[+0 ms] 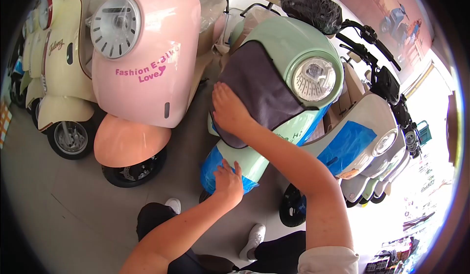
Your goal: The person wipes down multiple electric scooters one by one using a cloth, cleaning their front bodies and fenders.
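Note:
In the head view a mint-green scooter [274, 34] stands in front of me, with a dark purple-brown sheet [264, 85] lying over its front panel below the round headlight [314, 78]. My right hand [230, 108] rests flat on the sheet's left edge, fingers together and stretched out. Lower down, my left hand [228, 182] is at the front fender, its fingers apart, over or against the blue film [209, 169] wrapped there. Whether the left fingertips press on the film is hard to tell. Neither hand grasps anything.
A pink scooter [147, 95] with an orange fender stands close on the left, beside a cream scooter [61, 73]. On the right, a pale scooter [384, 115] carries blue film [347, 147], with several more behind it. Handlebars [372, 44] stick out at upper right.

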Demonstrator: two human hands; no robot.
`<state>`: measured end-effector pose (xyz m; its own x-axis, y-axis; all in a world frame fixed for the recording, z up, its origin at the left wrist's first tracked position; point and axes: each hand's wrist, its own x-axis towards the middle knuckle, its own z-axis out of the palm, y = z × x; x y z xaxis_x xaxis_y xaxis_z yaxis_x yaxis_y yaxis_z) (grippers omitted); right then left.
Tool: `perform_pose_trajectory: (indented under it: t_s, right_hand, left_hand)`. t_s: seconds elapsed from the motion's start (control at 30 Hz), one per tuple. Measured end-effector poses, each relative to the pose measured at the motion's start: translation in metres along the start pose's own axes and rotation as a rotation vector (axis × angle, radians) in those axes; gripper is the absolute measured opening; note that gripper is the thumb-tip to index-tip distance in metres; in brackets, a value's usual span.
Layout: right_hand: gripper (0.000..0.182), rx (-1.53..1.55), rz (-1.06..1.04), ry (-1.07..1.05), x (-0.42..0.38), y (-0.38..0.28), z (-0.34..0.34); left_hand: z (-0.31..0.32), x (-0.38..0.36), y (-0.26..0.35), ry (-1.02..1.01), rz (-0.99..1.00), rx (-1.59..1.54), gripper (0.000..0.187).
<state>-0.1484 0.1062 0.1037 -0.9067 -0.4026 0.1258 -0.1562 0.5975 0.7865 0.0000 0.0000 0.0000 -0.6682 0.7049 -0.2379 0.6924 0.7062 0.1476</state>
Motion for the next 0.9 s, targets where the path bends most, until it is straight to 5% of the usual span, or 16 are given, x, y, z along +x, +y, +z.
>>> perform_pose_trajectory:
  t_s: [0.4,0.53,0.6,0.7,0.83,0.9]
  right_hand:
    - [0.056,-0.252,-0.259,0.155,-0.086,-0.02,0.001]
    - [0.059,-0.368,-0.318,0.09,-0.129,-0.04,0.082]
    - [0.064,0.55,0.251,0.184,-0.158,-0.015,0.067]
    - [0.077,0.366,0.407,0.365,-0.179,0.013,0.062]
    - [0.084,0.566,0.705,0.465,-0.201,0.026,0.063]
    - [0.082,0.684,0.844,0.683,-0.195,0.022,0.065]
  left_hand:
    - [0.002,0.001,-0.004,-0.003,0.012,-0.039,0.103]
    - [-0.002,-0.006,-0.009,0.009,0.019,-0.026,0.103]
    - [-0.002,-0.009,-0.012,0.017,0.037,-0.03,0.103]
    - [-0.004,-0.013,-0.016,0.023,0.061,-0.056,0.104]
    - [-0.006,-0.013,-0.014,0.008,0.065,-0.035,0.106]
    - [-0.007,-0.014,-0.008,0.0,0.062,-0.018,0.107]
